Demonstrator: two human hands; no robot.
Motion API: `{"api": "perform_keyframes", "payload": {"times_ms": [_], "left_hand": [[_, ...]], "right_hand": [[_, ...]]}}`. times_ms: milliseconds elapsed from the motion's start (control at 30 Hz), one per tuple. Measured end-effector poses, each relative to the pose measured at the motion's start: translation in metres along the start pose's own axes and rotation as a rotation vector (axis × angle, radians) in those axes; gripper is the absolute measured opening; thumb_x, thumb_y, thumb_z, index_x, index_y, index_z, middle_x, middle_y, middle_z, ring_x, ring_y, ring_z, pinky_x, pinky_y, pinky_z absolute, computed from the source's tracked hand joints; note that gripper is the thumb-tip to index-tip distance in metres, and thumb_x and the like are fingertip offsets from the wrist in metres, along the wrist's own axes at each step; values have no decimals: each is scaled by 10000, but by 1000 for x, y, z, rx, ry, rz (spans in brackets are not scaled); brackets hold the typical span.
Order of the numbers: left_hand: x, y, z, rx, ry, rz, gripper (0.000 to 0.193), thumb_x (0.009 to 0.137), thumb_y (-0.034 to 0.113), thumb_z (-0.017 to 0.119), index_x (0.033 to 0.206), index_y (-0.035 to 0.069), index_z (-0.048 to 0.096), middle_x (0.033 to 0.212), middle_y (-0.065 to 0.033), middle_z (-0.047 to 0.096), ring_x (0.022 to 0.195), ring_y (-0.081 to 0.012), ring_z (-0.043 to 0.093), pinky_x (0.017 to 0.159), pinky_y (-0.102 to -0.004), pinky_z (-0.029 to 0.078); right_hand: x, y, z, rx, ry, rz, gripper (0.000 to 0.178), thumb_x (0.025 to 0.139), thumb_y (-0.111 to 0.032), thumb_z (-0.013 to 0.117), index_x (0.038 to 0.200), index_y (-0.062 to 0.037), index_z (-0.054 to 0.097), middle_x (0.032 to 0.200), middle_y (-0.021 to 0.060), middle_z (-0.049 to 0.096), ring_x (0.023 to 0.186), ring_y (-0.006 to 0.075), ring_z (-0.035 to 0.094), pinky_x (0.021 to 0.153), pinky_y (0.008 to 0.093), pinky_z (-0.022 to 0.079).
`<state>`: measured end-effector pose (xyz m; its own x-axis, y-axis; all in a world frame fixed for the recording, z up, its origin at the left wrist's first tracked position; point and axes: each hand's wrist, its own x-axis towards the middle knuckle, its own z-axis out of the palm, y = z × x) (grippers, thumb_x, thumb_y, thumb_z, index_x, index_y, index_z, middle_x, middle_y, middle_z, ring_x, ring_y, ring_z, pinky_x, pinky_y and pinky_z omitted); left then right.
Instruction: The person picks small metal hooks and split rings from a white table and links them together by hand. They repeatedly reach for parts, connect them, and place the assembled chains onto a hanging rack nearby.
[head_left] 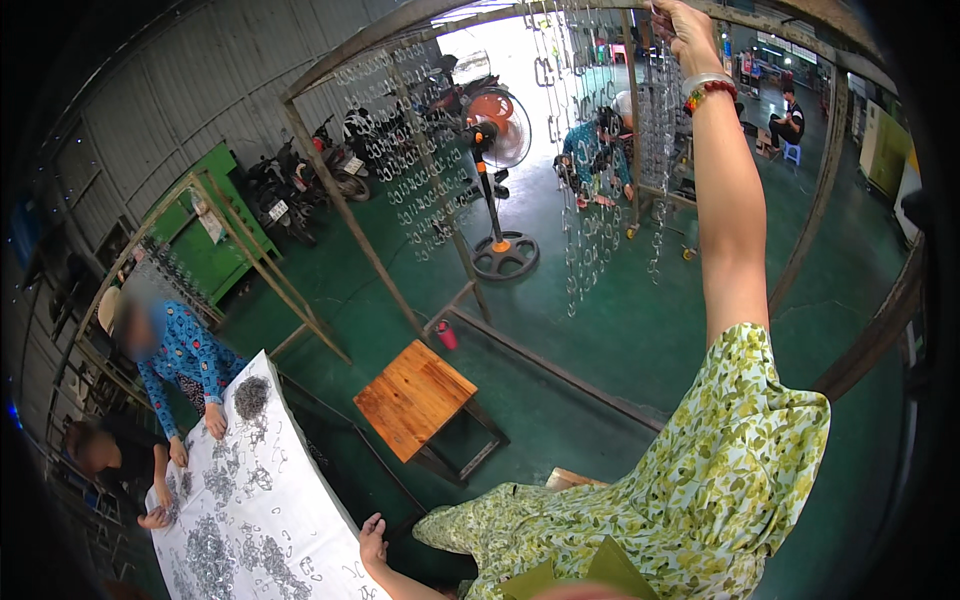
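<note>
My right hand (688,38) is raised high to the top bar of a rusty metal rack (395,30). Its fingers are closed there beside a dense hanging string of metal links (657,120); what they grip is too small to make out. Low down, my left hand (373,543) is at the edge of a white-covered table (322,515), fingers loosely bent and apart, with nothing visible in them. Piles of small silvery metal pieces (208,545) lie on that table. More strings of links (400,150) hang from the rack on the left, others (590,200) in its middle.
Two people, one in a blue patterned sleeve (190,340), handle pieces across the table. A wooden stool (415,395) stands near the rack's lower rail (560,370). Behind are a standing fan (490,190), motorbikes (300,180), a green cabinet (215,225) and a crouching person (590,155).
</note>
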<state>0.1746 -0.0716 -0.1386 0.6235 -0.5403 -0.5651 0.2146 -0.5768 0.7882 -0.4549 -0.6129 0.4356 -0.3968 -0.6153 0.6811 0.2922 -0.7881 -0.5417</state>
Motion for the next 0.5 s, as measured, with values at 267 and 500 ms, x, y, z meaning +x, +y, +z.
{"api": "perform_keyframes", "payload": {"times_ms": [267, 500], "left_hand": [[-3, -3, -3, -2, 4, 19, 422, 942, 261, 625, 1350, 196, 544, 1467, -53, 449, 1406, -228, 318, 1038, -586, 282], [10, -1, 11, 46, -57, 15, 452, 936, 270, 624, 1370, 198, 516, 1464, -62, 449, 1394, -226, 338, 1063, -583, 261]], "right_hand": [[28, 37, -18, -96, -49, -161, 73, 867, -33, 640, 905, -5, 694, 732, 33, 660, 601, 103, 571, 527, 258, 434], [-62, 27, -20, -391, 298, -801, 173, 882, 8, 617, 1039, 4, 689, 814, 37, 677, 720, 92, 595, 640, 214, 463]]}}
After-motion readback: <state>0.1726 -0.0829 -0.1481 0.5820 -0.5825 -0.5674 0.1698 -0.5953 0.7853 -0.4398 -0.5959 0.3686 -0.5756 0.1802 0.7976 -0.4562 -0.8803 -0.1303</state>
